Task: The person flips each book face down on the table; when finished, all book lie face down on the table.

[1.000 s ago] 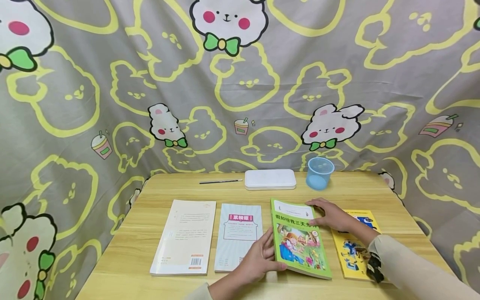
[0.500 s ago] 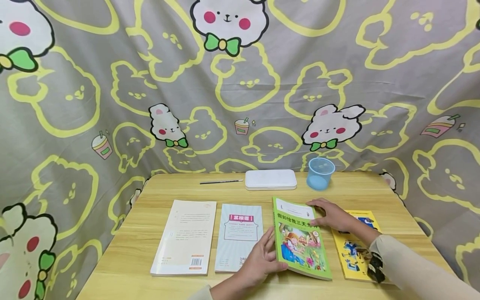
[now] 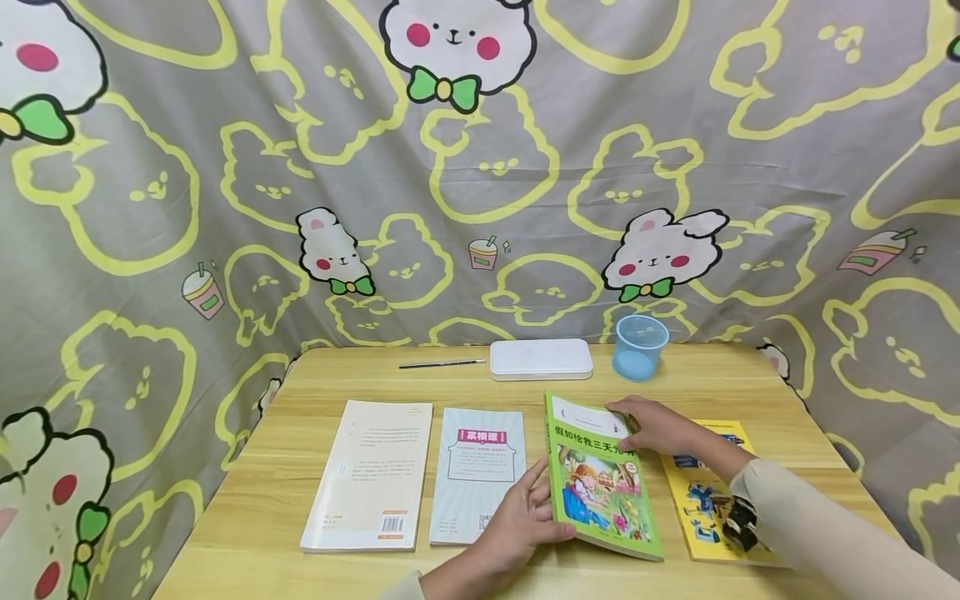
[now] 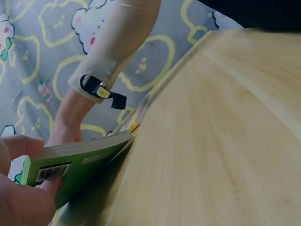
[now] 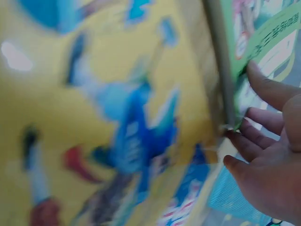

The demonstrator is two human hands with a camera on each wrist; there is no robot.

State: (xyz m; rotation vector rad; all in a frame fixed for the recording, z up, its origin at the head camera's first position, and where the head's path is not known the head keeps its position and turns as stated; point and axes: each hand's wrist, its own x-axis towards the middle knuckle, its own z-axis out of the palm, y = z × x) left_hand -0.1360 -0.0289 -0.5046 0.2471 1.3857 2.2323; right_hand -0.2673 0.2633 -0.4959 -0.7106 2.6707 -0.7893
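Note:
A green paperback book (image 3: 600, 483) with an illustrated cover lies tilted in the head view, its left side raised off the table. My left hand (image 3: 517, 521) grips that raised side, thumb on the cover edge; in the left wrist view its fingers press the barcode side of the book (image 4: 89, 162) from below. At the top right corner, my right hand (image 3: 656, 429) holds the book, its thumb on the cover and the other fingers by the edge in the right wrist view. Under the right forearm lies a yellow book (image 3: 701, 521), partly hidden.
Left of the green book lie a pale blue book (image 3: 472, 467) and a cream book (image 3: 371, 475). Along the back of the wooden table (image 3: 247, 500) are a thin dark pen or brush (image 3: 441, 364), a white case (image 3: 540, 358) and a blue cup (image 3: 640, 350). Patterned cloth hangs behind.
The green book's left side has risen slightly and shifted a little right. My right hand and forearm have moved slightly left; my left hand keeps its hold.

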